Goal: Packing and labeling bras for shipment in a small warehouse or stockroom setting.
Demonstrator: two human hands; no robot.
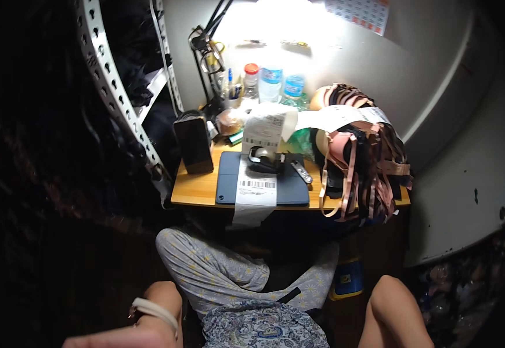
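Barcodes (258,184) and illegible print (255,194) are carried by the white paper strip (254,210), blue labels (294,86) by two bottles (269,93), a grid (358,11) by the wall sheet (379,29).

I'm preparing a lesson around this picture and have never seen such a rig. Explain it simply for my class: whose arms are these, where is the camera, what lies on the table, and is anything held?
There is no machine here, only a seated person. The camera is worn on the head and looks down; its fisheye lens bends straight edges. The left hand is cut off by the lower edge, and the right hand is out of view, so we cannot tell what either holds. On the wooden table, a paper strip lies over a blue-grey flat case, with a black tape dispenser on the strip. A dark phone stands at left; strappy garments are heaped at right.
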